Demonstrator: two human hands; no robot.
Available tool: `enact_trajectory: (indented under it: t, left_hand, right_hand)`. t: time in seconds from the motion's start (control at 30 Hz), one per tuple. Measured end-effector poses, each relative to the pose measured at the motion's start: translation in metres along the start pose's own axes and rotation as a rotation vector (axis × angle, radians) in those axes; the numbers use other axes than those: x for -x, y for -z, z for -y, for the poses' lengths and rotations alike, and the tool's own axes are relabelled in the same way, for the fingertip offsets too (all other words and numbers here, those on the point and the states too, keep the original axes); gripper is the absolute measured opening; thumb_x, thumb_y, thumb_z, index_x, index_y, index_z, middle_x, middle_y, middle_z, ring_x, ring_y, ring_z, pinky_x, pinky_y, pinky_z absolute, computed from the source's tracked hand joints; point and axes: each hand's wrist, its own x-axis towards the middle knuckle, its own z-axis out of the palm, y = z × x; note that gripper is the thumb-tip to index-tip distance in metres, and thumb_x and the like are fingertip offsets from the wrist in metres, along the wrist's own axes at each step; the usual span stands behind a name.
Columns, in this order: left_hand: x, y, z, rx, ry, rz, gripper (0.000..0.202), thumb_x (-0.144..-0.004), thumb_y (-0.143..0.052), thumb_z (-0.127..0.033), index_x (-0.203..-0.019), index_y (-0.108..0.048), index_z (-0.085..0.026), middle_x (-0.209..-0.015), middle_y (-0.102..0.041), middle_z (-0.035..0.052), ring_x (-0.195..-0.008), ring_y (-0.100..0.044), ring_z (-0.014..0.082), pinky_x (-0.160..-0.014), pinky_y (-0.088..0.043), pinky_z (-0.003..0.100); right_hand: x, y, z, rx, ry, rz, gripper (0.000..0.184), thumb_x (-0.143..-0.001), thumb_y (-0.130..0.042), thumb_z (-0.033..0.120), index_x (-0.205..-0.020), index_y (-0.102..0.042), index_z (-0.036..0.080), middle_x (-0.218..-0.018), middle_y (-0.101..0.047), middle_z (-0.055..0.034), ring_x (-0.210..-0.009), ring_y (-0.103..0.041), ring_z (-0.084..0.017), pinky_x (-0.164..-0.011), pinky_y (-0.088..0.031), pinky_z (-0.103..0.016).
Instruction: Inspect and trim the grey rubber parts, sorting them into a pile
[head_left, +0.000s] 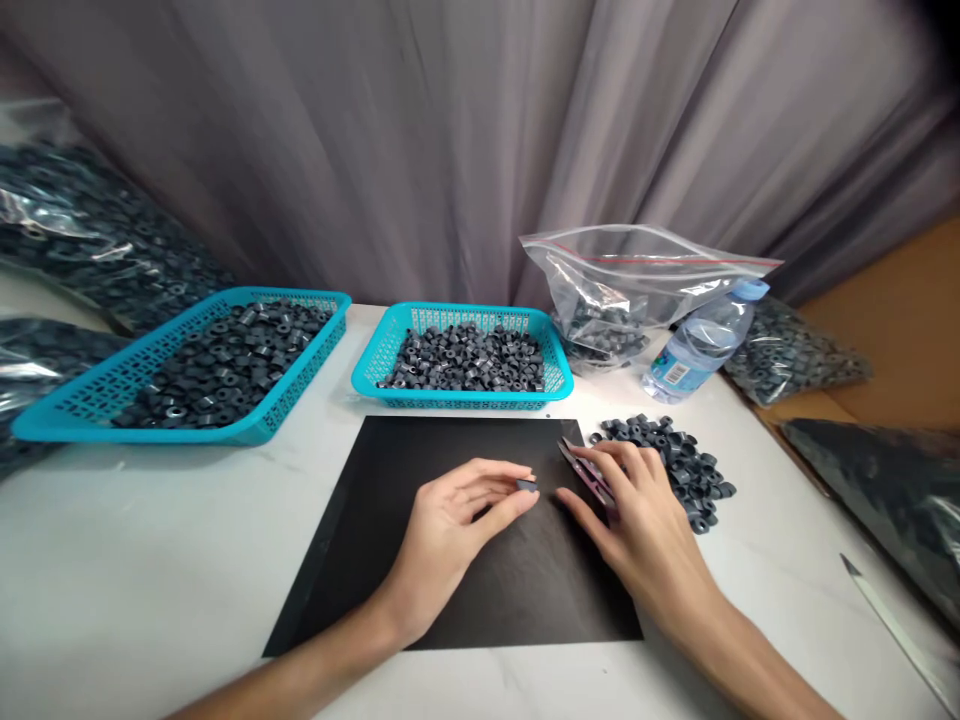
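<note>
My left hand [457, 515] rests on a black mat [390, 540] and pinches a small dark grey ring [526, 486] between thumb and fingertips. My right hand [634, 510] lies just to its right on the mat's edge. It holds a pair of small purple snips [583, 468], blades pointing up and left. A loose pile of the same grey rings [679, 460] lies on the white table right beside my right hand.
Two teal mesh baskets [75, 410] [375, 365] of grey rings stand behind the mat. An open zip bag [637, 290] with rings and a water bottle [701, 345] are at back right. More filled plastic bags lie far left and right. A grey curtain hangs behind.
</note>
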Motion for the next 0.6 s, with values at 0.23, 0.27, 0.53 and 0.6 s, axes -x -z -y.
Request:
enact_trajectory:
  t: [0.23,0.27,0.53,0.6]
  left_hand:
    - [-0.002,-0.001,0.0,0.026,-0.001,-0.05,0.027,-0.073,-0.084,-0.027,-0.095,-0.071,-0.02,-0.092,-0.079,0.0025,-0.089,-0.075,0.0187,-0.088,-0.061,0.028]
    - [-0.002,-0.001,0.0,0.03,-0.004,-0.052,0.026,-0.072,-0.084,-0.027,-0.093,-0.07,-0.02,-0.091,-0.079,0.0023,-0.089,-0.076,0.0186,-0.087,-0.061,0.028]
    - [-0.001,-0.002,0.004,0.045,-0.025,-0.043,0.019,-0.074,-0.083,-0.025,-0.09,-0.072,-0.021,-0.09,-0.079,0.0001,-0.086,-0.076,0.016,-0.082,-0.06,0.022]
    - [-0.001,-0.002,0.004,0.039,-0.027,-0.042,0.018,-0.075,-0.082,-0.024,-0.09,-0.074,-0.022,-0.091,-0.079,-0.0005,-0.088,-0.076,0.0157,-0.084,-0.059,0.021]
  right_hand:
    - [0.0,-0.002,-0.014,0.356,0.124,0.072,0.033,-0.105,-0.038,0.036,-0.103,-0.067,0.021,-0.087,-0.062,-0.0114,-0.085,-0.054,-0.029,-0.075,-0.046,-0.044]
    - [-0.001,0.0,-0.013,0.352,0.118,0.057,0.033,-0.105,-0.037,0.037,-0.1,-0.066,0.021,-0.085,-0.062,-0.0109,-0.084,-0.055,-0.029,-0.074,-0.045,-0.043]
    - [-0.001,0.018,0.007,-0.318,-0.213,0.119,0.028,-0.104,-0.042,0.041,-0.105,-0.062,0.021,-0.073,-0.06,-0.001,-0.059,-0.055,-0.015,-0.051,-0.042,-0.026]
    - [-0.001,0.02,0.01,-0.408,-0.236,0.197,0.03,-0.103,-0.045,0.042,-0.109,-0.065,0.021,-0.075,-0.063,-0.0008,-0.064,-0.058,-0.015,-0.054,-0.044,-0.025]
